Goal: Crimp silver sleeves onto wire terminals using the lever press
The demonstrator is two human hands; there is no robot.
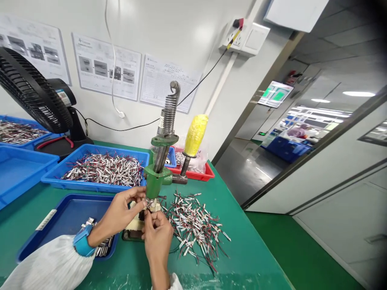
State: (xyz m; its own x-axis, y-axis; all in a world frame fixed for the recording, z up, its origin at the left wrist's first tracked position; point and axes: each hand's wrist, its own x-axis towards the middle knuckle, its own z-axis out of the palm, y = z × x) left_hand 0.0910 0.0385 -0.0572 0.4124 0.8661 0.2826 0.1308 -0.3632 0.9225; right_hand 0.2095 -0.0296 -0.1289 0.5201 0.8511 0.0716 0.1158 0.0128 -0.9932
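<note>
A green hand-operated press [155, 183] with a coil spring on top and a yellow-wrapped lever handle [196, 135] stands on the table. Both of my hands are at its lower end. My left hand [123, 211] comes in from the left, thumb and fingers pinched at the press tip. Just below and to the right, my right hand [159, 231] has its fingertips pinched together at the press base. Whatever sits between the fingers is too small and hidden to name. A loose pile of small silver parts with red and black wires [198, 225] lies beside my right hand.
A dark blue tray [68, 205] with silver metal pieces lies under my left forearm. Behind it stands a blue bin [50, 179] heaped with wired parts. A red tray [208, 172] sits behind the press, and a black fan [33, 88] at the left. The table's right edge borders a doorway.
</note>
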